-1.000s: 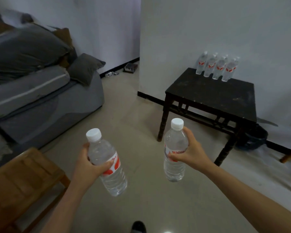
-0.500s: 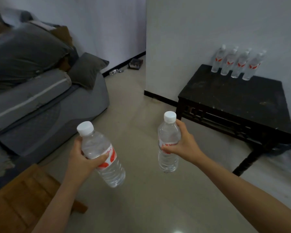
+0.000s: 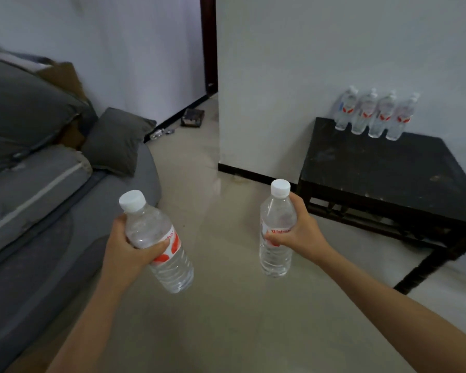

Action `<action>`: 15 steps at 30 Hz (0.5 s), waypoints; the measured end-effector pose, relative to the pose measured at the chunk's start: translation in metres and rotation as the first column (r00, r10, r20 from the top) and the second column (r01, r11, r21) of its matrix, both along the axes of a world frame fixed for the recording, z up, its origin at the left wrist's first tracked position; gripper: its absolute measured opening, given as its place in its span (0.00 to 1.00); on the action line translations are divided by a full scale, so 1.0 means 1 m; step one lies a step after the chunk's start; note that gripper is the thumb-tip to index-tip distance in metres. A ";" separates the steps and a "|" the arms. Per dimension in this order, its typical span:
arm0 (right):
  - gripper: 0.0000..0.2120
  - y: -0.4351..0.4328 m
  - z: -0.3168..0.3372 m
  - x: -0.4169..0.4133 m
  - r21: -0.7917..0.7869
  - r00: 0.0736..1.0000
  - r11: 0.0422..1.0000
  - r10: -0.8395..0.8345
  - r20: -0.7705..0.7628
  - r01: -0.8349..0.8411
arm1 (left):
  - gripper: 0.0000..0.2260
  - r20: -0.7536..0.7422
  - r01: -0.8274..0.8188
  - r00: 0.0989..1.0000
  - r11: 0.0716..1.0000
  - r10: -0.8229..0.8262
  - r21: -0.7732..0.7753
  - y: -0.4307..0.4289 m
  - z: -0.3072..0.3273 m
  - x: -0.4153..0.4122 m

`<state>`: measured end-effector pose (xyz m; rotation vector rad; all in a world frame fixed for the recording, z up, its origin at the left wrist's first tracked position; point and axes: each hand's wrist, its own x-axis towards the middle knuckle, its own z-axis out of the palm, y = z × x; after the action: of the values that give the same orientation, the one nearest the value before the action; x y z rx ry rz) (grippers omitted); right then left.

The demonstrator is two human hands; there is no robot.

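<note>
As the person nears it, the black table [image 3: 374,173] looms larger and sits further right in the frame than a second ago, so the carry looks almost done. The left hand [image 3: 124,249] wraps its fingers round the tilted left bottle [image 3: 172,270] at lower centre. The right hand [image 3: 301,235] curls round the upright right bottle [image 3: 276,211], near the table's front edge. Both likely join the row of four bottles [image 3: 374,114] at upper right.
</note>
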<state>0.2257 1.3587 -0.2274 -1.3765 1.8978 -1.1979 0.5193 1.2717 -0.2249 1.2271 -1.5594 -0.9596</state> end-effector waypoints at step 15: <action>0.42 -0.153 -0.001 0.000 0.027 0.992 0.992 -0.120 -0.025 0.120 | 0.35 0.008 0.183 0.983 0.980 -0.184 0.076 -0.199 -0.023 -0.026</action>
<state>0.2252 1.2060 -0.2286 -1.2823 2.0313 -1.2109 0.4935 1.0728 -0.2477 1.1587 -1.6837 -1.1388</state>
